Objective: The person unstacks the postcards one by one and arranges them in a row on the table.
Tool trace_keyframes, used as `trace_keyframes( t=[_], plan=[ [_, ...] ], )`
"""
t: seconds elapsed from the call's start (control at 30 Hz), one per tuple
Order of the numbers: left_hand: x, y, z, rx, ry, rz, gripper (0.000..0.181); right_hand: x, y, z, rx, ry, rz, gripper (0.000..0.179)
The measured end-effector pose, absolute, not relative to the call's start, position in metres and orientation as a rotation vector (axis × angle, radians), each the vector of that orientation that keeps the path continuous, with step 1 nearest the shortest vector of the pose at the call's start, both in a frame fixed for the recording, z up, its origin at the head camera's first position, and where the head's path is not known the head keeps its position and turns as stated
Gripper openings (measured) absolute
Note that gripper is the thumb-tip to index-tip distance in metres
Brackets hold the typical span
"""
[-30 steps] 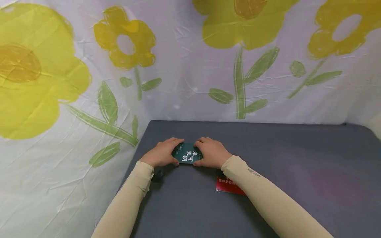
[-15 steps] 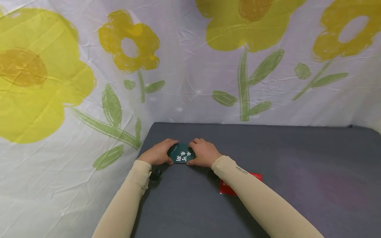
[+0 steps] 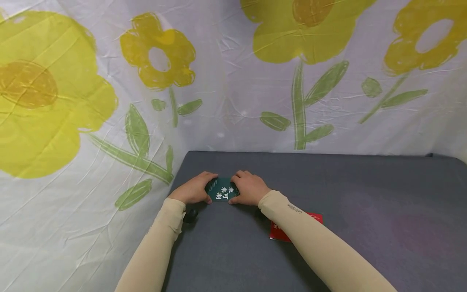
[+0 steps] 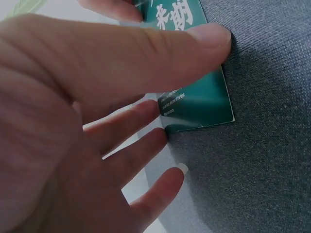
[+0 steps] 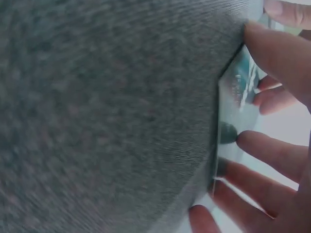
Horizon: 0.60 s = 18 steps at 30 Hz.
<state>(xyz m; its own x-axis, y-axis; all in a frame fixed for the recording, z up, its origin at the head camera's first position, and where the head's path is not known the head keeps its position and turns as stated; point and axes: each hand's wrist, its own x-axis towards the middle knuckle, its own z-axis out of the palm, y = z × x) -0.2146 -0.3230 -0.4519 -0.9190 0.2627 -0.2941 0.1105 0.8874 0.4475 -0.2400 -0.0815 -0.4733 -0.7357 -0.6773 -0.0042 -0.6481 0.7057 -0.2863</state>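
Note:
A green card with white Chinese characters lies flat on the grey table, between my two hands. My left hand holds its left end, with the thumb at the near edge and fingers toward the far edge. In the left wrist view that thumb lies across the card, and fingertips meet its other side. My right hand grips the right end the same way, covering that part. The right wrist view shows the card's glossy face at a slant, fingertips resting on it.
A red card lies on the grey table, partly hidden under my right forearm. Beside the left wrist is a small black object. A white curtain with yellow flowers borders the table behind and at left.
In the head view, both hands and the green card have shifted slightly left since a second ago, along with a small shift of the view. More of the red card shows past the right forearm.

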Motion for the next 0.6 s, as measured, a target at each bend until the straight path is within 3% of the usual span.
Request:
trace_keyframes(
  t=[0.27,0.43,0.6],
  plan=[
    [-0.204,-0.317,-0.452,0.26,2.796,0.496,0.096,-0.23,-0.048,-0.454,-0.993,2.766,-0.517,0.111],
    [-0.19,-0.282,-0.45,0.35,2.865,0.417,0.096,-0.21,0.01,-0.438,-0.881,2.762,-0.568,0.108],
    [-0.174,-0.216,-0.442,0.512,2.79,0.532,0.097,-0.185,0.068,-0.443,-0.848,2.778,-0.586,0.101]
  ],
)
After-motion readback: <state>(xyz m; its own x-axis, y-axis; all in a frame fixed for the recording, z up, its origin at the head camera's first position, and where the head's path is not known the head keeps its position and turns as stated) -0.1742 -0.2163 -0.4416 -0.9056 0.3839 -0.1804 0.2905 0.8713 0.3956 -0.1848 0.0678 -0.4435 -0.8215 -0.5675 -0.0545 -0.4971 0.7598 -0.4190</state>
